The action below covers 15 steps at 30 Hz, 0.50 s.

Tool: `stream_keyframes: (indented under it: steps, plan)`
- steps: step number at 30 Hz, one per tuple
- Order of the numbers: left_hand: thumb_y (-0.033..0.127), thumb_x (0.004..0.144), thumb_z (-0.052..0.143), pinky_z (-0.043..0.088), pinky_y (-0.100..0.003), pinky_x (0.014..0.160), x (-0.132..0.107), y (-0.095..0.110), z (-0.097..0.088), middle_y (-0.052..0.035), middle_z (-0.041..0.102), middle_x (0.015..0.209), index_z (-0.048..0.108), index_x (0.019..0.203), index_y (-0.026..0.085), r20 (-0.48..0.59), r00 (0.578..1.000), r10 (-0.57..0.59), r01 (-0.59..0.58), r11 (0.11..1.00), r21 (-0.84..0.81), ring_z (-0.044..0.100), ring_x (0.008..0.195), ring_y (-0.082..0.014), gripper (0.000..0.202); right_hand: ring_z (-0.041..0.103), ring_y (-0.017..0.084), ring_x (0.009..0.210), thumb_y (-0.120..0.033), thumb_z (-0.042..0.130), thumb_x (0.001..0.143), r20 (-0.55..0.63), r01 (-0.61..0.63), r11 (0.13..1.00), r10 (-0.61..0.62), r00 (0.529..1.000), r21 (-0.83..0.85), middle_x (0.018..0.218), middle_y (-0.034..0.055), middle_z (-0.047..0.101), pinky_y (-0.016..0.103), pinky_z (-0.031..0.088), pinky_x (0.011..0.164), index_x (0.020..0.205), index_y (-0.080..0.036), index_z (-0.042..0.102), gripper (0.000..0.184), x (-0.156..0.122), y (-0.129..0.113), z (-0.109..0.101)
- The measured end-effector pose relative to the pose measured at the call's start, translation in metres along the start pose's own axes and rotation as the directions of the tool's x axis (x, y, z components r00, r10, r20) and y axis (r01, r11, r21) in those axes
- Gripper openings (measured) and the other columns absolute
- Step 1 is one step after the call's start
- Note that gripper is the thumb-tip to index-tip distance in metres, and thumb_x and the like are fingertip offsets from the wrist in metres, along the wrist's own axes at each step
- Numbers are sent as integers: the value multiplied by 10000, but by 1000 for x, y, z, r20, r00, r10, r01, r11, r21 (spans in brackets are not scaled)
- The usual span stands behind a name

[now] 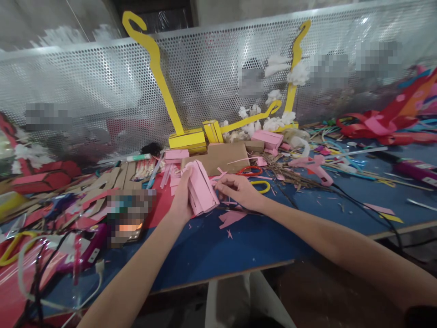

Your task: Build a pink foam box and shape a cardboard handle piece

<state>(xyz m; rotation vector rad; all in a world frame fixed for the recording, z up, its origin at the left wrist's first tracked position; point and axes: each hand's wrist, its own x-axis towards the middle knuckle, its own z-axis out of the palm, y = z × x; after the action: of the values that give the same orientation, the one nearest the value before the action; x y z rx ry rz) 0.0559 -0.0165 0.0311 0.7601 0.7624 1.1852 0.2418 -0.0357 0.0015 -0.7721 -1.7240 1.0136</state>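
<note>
Fingers of the left hand (pixel 180 197) wrap the pink folded paper box (pixel 201 187), held above the blue surface (pixel 239 246); the right hand (pixel 239 190) pinches its edge with curled fingertips.

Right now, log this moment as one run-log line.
left hand: grips pink paper box | right hand: pinches box's edge strip | near: red-handled scissors, pink glue gun | surface: blue table
</note>
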Motion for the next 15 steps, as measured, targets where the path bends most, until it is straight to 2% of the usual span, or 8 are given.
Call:
stream_keyframes:
  steps: [4,7,10,15]
  plan:
    - [579,802,719,647,-395,741,-3,-2,5,-119,780,805,695,1003,139,53,998,-29,28,1000,12,756,706,-263,485,604,123,654,-453,637,959,-12,51,998,-51,999,29,722,5,662,258,490,670,904,-162,658,296,0,-6,-2]
    - [569,800,717,648,-395,700,-2,-3,5,-97,768,746,687,967,142,50,998,-43,41,999,29,736,624,-242,460,602,124,647,-468,656,943,-15,67,996,-67,998,51,720,7,665,261,488,662,888,-159,671,314,0,-7,-1]
    - [567,806,705,647,-388,682,0,-4,2,-101,764,733,690,946,134,59,996,-62,59,998,37,734,618,-242,455,595,122,641,-482,664,935,-19,69,995,-67,998,68,711,7,662,261,483,659,872,-157,673,331,0,-6,0]
    - [527,829,710,649,-377,718,0,-4,2,-106,783,822,699,1042,140,30,998,-56,56,998,23,750,682,-242,442,566,118,640,-483,665,932,-55,61,991,-55,997,116,725,0,644,258,465,646,857,-171,646,322,1,-7,-2]
